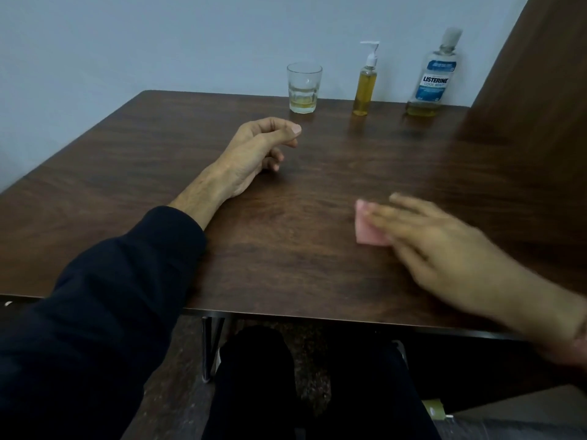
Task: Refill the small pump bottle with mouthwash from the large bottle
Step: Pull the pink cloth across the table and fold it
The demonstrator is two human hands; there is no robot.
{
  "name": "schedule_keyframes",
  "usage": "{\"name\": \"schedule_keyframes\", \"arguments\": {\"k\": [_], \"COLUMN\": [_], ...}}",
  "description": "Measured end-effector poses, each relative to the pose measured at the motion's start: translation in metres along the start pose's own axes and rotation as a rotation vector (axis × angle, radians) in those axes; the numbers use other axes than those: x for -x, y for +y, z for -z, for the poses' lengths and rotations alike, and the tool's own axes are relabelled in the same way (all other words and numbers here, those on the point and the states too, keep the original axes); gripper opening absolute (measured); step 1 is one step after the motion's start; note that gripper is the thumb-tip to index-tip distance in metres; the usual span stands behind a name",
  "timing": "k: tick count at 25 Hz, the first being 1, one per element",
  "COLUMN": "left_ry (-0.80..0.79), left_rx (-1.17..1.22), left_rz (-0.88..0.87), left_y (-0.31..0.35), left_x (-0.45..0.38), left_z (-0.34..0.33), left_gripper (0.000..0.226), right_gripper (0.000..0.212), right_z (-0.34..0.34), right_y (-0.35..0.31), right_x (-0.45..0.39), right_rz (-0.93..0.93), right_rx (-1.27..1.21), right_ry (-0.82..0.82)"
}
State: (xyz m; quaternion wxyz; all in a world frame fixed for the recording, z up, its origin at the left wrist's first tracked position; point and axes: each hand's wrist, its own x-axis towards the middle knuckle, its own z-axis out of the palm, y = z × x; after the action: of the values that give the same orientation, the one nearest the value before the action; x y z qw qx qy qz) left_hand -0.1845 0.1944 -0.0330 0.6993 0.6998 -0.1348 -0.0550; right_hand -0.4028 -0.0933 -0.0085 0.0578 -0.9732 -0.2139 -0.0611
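The small pump bottle (365,90) and large bottle (432,78) stand upright at the far edge of the bench (317,281), upper right of frame. The left hand (259,149), loosely curled and empty, lies nearer the pump bottle. The right hand (441,246), blurred, presses straight fingers on a pink pad (365,231).

Two bottles (365,90) (432,78), one glass (304,87), one pink cloth (365,231).

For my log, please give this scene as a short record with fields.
surface: dark brown wooden table
container 1: clear glass tumbler, little yellow liquid
container 2: small clear pump bottle, white pump, nearly full
container 3: large clear mouthwash bottle, blue label, capped, almost empty
left: left hand rests on table, loosely curled, empty
right: right hand blurred, straight fingers on pink flat pad
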Motion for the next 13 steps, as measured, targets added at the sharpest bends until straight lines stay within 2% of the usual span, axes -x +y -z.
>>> {"name": "schedule_keyframes", "arguments": {"k": [2,3,5,7,9,11,13], "left_ry": [-0.001,-0.004,-0.001,0.005,0.001,-0.013,-0.021], "left_rx": [-0.028,-0.036,-0.041,-0.040,-0.034,-0.036,-0.041], "left_rz": [-0.004,-0.006,-0.012,-0.015,-0.014,-0.016,-0.020], "left_y": [0.001,0.001,0.002,0.001,0.001,0.000,-0.001], "left_x": [0.001,0.001,0.002,0.002,0.003,0.002,0.001], "left_z": [-0.001,-0.002,-0.004,-0.003,-0.001,-0.002,-0.002], "left_gripper": [0.007,0.007,0.007,0.006,0.007,0.008,0.010], "right_gripper": [0.057,0.060,0.065,0.066,0.064,0.061,0.056], "right_z": [0.004,0.002,-0.008,-0.018,-0.021,-0.016,-0.011], "right_y": [0.010,0.000,-0.043,-0.090,-0.112,-0.096,-0.060], "right_x": [-0.009,-0.017,-0.031,-0.028,-0.010,0.013,0.037], "right_rz": [-0.146,-0.133,0.000,0.214,0.376,0.417,0.298], "right_rx": [-0.125,-0.184,-0.209,-0.167,-0.110,-0.101,-0.118], "right_ry": [-0.059,-0.075,-0.093,-0.098,-0.081,-0.048,-0.025]}}
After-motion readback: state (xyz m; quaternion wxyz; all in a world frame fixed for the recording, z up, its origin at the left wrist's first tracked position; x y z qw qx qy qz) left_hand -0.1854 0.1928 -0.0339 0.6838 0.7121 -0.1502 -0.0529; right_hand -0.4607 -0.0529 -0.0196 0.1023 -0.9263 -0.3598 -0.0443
